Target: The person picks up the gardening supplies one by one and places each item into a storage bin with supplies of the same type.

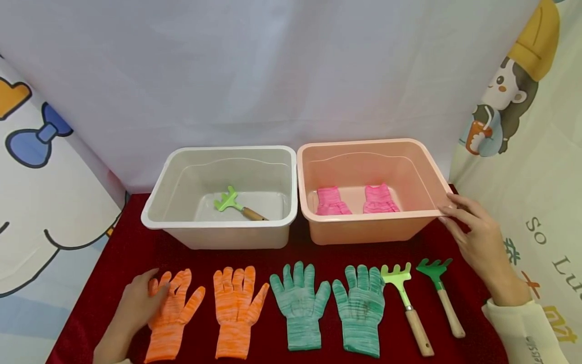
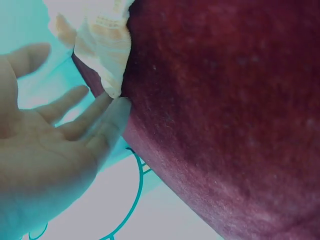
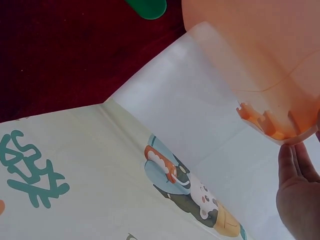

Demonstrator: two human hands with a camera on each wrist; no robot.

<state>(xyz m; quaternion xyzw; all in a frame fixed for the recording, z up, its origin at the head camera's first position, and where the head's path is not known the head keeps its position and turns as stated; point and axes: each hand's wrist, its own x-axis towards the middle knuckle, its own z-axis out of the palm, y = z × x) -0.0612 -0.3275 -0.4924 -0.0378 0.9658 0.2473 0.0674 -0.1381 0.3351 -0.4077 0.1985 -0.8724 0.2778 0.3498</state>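
Note:
My left hand is over the left orange glove, overlapping its finger end. In the left wrist view the fingers are loosely spread, with fingertips right at the glove's tip. A second orange glove lies to its right. My right hand holds the front right corner of the pink tub at its rim, fingers on the edge. Inside that tub are two pink gloves, partly hidden by the front wall. In the right wrist view, fingers touch the tub's rim.
A white tub stands left of the pink one, holding a light green hand rake. Two teal gloves, another light green rake and a dark green rake lie in front on the dark red cloth.

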